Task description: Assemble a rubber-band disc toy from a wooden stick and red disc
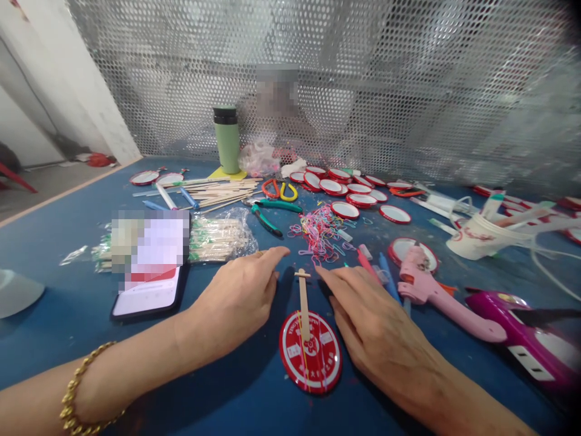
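Observation:
A round red lid (311, 369) with white print lies on the blue table between my hands, strung with thin colored rubber bands. A flat wooden stick (304, 303) rests on it and points away from me, with a small wooden crosspiece (302, 275) near its far end. My left hand (245, 290) is just left of the stick, its index finger stretched out and the other fingers partly hidden. On the right, my right hand (367, 309) reaches toward the crosspiece with fingers extended. Neither hand visibly holds anything. Beyond them lies a heap of colored rubber bands (320, 233).
A phone (154, 266) and bagged sticks (222, 236) lie left. Pliers (267, 218), a green tumbler (227, 142) and several red-rimmed lids (345, 209) are farther back. On the right are a pink glue gun (454, 306), a purple device (521, 339) and a paper cup (476, 236).

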The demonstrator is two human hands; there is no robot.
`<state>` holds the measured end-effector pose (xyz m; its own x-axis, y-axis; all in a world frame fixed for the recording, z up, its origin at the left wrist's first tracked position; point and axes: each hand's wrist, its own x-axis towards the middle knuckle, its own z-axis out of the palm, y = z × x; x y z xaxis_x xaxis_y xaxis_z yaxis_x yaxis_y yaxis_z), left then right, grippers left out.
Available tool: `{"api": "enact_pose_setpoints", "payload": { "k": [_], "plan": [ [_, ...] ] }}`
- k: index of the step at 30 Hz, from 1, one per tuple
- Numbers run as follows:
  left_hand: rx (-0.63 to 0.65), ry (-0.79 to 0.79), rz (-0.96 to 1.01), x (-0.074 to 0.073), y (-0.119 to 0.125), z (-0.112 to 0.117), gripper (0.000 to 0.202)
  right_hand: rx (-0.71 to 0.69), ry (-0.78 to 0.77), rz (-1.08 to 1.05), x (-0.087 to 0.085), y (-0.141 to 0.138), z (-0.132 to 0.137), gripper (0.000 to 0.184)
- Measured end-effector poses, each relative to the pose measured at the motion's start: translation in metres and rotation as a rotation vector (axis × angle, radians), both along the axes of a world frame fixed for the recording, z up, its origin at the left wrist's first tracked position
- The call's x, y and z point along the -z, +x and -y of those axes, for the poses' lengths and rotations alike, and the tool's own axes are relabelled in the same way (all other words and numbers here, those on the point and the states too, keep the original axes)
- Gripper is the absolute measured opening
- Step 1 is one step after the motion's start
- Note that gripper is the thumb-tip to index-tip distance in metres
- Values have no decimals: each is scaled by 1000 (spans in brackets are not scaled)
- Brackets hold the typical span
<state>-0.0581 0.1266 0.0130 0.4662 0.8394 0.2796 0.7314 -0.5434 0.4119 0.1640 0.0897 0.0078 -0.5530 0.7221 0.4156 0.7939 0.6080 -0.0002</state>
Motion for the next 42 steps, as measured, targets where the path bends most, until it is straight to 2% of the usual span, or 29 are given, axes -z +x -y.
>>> {"api": "enact_pose_setpoints", "payload": {
  "k": [6,17,42],
  "plan": [
    [-7,-18,4,-1,-1,1,38,-9,11,20,0,0,2,40],
    [80,39,78,0,0,3,37,-14,-22,-27,-4,-3,3,36],
    [77,5,62,-2,0,4,41,-18,-59,-33,-5,-4,3,40]
  ]
}}
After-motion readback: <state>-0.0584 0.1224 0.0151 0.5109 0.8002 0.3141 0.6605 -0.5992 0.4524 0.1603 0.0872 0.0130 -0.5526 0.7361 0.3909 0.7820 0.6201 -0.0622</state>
